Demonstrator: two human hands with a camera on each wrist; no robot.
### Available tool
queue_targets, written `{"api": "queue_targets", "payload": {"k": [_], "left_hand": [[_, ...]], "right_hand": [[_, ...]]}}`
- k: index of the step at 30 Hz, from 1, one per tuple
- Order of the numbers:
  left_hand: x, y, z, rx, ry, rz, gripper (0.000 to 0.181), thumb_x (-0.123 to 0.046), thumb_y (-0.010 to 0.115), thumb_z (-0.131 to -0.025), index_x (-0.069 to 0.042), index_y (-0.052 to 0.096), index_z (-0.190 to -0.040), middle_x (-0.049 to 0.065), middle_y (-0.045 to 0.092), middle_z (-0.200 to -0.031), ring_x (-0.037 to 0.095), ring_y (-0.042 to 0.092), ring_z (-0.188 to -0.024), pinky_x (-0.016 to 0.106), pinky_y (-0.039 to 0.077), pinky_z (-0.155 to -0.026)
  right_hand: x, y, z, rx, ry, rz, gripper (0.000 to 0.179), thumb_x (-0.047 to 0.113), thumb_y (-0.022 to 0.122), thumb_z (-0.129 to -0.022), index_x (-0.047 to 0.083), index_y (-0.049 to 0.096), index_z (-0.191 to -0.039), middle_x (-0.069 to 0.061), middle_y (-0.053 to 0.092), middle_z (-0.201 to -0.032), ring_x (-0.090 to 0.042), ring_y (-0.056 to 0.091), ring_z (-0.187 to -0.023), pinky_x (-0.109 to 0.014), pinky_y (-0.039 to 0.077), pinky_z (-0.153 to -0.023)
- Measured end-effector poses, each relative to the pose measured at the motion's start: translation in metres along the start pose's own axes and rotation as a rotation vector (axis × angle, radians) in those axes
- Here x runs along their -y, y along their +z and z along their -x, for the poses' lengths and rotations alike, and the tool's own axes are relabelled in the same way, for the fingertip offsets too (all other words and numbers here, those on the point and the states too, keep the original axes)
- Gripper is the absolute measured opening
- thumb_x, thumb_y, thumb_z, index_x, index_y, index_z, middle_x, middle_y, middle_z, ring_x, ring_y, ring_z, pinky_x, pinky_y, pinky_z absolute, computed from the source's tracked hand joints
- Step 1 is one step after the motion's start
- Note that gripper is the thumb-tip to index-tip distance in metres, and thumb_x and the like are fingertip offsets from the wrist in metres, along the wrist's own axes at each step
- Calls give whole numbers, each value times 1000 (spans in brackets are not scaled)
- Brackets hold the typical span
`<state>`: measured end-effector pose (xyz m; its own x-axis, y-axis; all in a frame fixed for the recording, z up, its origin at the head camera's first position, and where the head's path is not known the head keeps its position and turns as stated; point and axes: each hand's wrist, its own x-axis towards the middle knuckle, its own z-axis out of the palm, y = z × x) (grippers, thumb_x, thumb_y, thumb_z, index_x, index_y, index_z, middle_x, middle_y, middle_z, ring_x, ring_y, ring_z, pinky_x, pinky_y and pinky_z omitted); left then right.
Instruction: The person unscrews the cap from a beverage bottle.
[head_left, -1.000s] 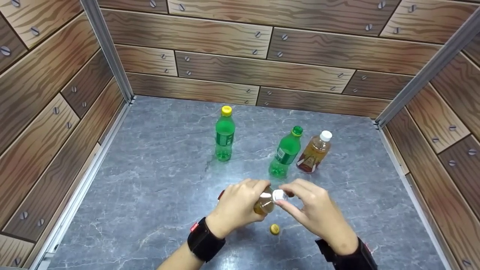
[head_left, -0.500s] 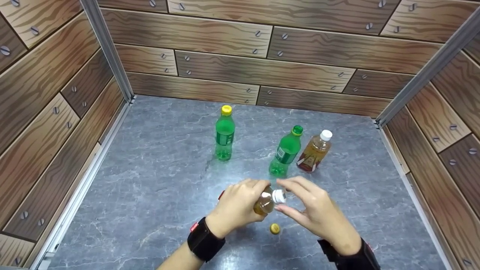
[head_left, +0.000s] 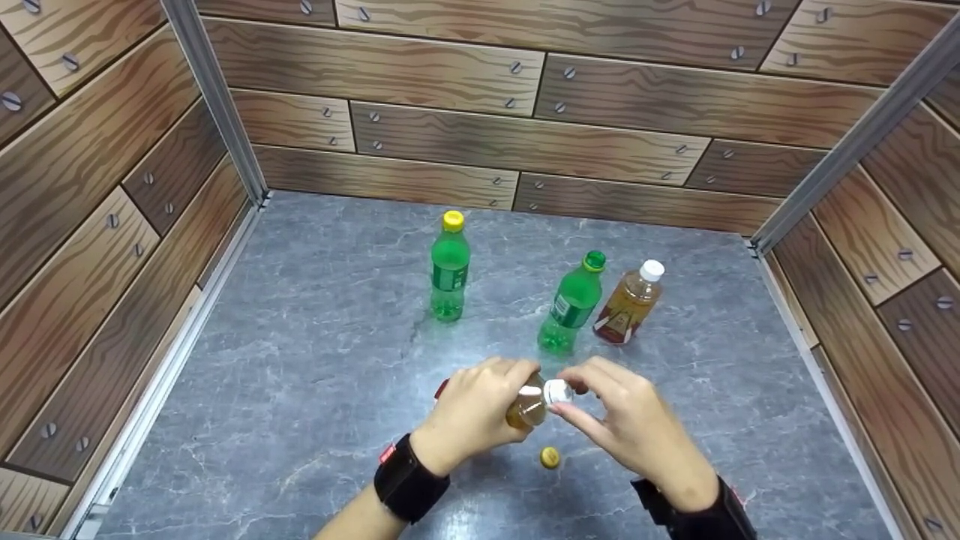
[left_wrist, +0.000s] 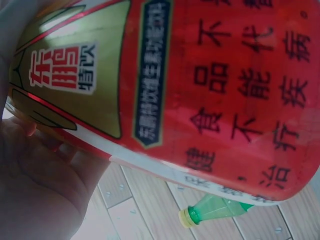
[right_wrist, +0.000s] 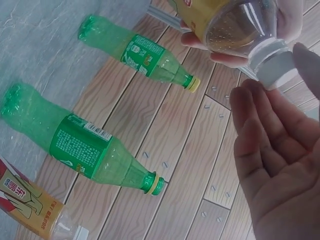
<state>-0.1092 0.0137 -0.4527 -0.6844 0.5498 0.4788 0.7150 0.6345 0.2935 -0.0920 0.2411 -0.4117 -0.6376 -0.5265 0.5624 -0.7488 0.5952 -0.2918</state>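
My left hand (head_left: pixel 476 409) grips a bottle of amber drink (head_left: pixel 529 405), tilted with its neck to the right. Its red and gold label (left_wrist: pixel 235 90) fills most of the left wrist view. At the neck, my right hand (head_left: pixel 622 409) pinches the white bottle cap (head_left: pixel 557 391) between thumb and fingers. In the right wrist view the white cap (right_wrist: pixel 277 70) sits on the neck, with fingertips at its edge. Below the hands, a loose yellow cap (head_left: pixel 550 457) lies on the grey tabletop (head_left: pixel 300 360).
A green bottle with a yellow cap (head_left: pixel 449 270) stands at the back. Farther right is an uncapped green bottle (head_left: pixel 574 304), close beside a white-capped amber bottle (head_left: pixel 628 307). Wood-patterned walls (head_left: pixel 450 97) enclose the back and sides.
My right fingers spread off the white cap half a second ago and have closed on it again. The left hand and bottle have barely moved; the standing bottles stay put.
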Motion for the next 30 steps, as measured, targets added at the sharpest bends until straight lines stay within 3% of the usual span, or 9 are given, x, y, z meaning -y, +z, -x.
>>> {"api": "queue_targets", "payload": {"k": [8,15,19,23,30], "left_hand": [[2,1,2,-15,22,-23,60,-25,93,-68,-13,63,-119,-3,76,-100,14,72,-87,27,63,-69],[1,-1,2,3,9,-25,64,-26,94,-68,-12,64,-122,-1,77,-102,15,72,-88,30,64,-70],[0,-2,2,10,5,-22,64,-27,95,-67,-12,64,-122,-1,77,-102,15,72,-88,30,64,-70],[1,-2,2,12,9,-20,63,-26,95,-67,-13,64,-121,-2,76,-101,15,71,-87,29,63,-69],[1,-1,2,12,10,-14,63,-24,95,-67,-13,64,-121,-1,76,-100,14,71,-86,28,63,-68]], "right_hand": [[0,-1,1,6,-89,-50,41,14,88,-81,16,74,-119,7,70,-112,-6,67,-90,-12,55,-84],[0,-2,3,29,-9,2,56,29,88,-83,14,68,-132,6,71,-119,-5,64,-89,-16,56,-79],[1,-2,3,38,44,36,42,32,85,-86,17,71,-123,9,71,-110,-1,60,-87,-14,53,-74],[1,-1,1,23,15,32,29,27,85,-87,20,73,-112,13,70,-105,-3,64,-90,-14,54,-80],[0,0,0,5,-72,14,39,21,89,-81,18,74,-118,9,71,-113,-11,68,-100,-16,51,-96]]}}
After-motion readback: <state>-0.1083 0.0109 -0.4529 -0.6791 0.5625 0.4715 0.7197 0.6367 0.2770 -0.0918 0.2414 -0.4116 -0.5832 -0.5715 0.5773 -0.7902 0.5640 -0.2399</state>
